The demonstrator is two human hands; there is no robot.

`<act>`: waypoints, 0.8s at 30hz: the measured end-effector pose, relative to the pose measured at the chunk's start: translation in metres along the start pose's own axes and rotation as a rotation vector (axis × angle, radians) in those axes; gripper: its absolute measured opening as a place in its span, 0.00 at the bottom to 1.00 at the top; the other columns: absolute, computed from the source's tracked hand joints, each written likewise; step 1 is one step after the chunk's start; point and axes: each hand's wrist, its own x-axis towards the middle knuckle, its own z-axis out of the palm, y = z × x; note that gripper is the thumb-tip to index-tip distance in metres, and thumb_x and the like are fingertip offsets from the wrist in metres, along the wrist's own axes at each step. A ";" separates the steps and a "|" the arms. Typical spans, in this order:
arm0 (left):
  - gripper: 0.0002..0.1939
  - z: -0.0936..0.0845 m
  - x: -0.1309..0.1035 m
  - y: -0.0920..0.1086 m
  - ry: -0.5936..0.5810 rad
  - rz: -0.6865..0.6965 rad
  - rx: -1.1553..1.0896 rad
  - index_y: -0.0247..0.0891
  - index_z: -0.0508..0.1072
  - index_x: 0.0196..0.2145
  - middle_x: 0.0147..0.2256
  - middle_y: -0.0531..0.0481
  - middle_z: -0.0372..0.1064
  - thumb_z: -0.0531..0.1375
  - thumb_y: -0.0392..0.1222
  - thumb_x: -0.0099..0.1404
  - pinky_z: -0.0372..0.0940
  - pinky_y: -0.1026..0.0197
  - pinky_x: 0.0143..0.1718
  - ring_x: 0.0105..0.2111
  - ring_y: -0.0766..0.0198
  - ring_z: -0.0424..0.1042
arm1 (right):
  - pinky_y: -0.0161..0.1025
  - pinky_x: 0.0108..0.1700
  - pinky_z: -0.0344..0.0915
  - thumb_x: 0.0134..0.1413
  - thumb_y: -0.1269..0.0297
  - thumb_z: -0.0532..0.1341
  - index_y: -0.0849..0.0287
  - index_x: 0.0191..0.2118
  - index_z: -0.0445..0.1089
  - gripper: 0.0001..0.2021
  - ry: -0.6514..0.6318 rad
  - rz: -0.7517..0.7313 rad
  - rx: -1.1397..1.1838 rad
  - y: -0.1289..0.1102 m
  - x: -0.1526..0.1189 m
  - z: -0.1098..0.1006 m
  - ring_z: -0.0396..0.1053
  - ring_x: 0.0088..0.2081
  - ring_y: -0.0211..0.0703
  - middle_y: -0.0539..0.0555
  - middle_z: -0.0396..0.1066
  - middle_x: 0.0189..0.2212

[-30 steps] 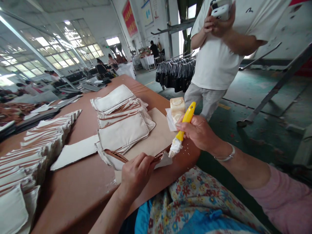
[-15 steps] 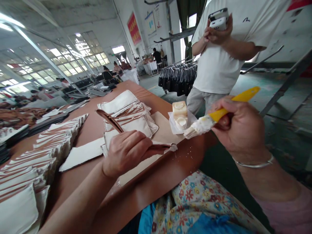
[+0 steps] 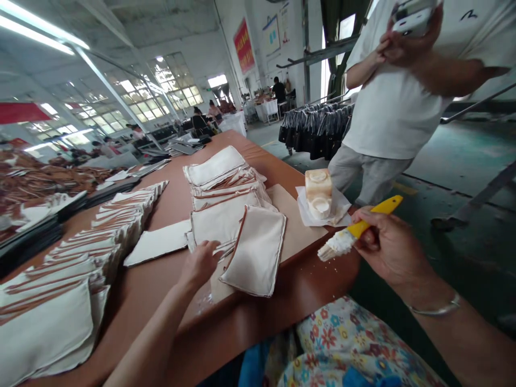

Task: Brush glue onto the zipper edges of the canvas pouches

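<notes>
My right hand (image 3: pixel 389 242) grips a yellow-handled brush (image 3: pixel 374 216), its bristles (image 3: pixel 336 244) caked with white paste and pointing left over the table edge. My left hand (image 3: pixel 203 263) has its fingers bent together at the near edge of a pile of white panels with brown edging (image 3: pixel 221 215), seemingly pinching one; the fingertips are partly hidden. Right of that hand, a single white panel (image 3: pixel 260 250) lies tilted across the brown board (image 3: pixel 296 215), apart from my fingers. A paste-smeared container (image 3: pixel 318 188) sits on a white sheet (image 3: pixel 341 209) near the table corner.
A long row of overlapping white panels (image 3: pixel 80 269) fills the left of the brown table (image 3: pixel 161 290). Dark pieces (image 3: pixel 88 201) lie beyond it. Across the corner stands a person in a white shirt (image 3: pixel 387 107) holding a device. Behind is a rack of dark items (image 3: pixel 316 129).
The brown-edged piece my left hand held now lies on the board, and that hand has moved to the pile. My right hand has lowered with the brush. The view has turned left.
</notes>
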 end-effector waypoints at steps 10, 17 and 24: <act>0.18 0.053 0.101 0.086 0.095 -0.245 -0.190 0.41 0.76 0.48 0.44 0.40 0.77 0.55 0.52 0.68 0.62 0.59 0.36 0.42 0.53 0.76 | 0.25 0.21 0.60 0.42 0.60 0.75 0.60 0.28 0.76 0.11 0.081 0.039 -0.073 0.011 -0.007 -0.012 0.53 0.20 0.30 0.46 0.57 0.17; 0.19 0.046 0.100 0.090 0.055 -0.218 -0.265 0.42 0.79 0.37 0.41 0.42 0.77 0.56 0.57 0.65 0.61 0.59 0.37 0.42 0.53 0.75 | 0.24 0.22 0.60 0.42 0.61 0.75 0.59 0.30 0.76 0.11 0.151 0.090 -0.055 0.022 0.007 -0.036 0.53 0.21 0.30 0.46 0.57 0.19; 0.25 0.055 0.125 0.108 0.099 -0.414 -0.441 0.34 0.77 0.40 0.40 0.32 0.76 0.55 0.60 0.64 0.60 0.55 0.34 0.42 0.45 0.75 | 0.23 0.22 0.58 0.40 0.60 0.76 0.60 0.31 0.76 0.14 0.114 0.103 -0.025 0.028 0.005 -0.027 0.53 0.20 0.28 0.46 0.59 0.19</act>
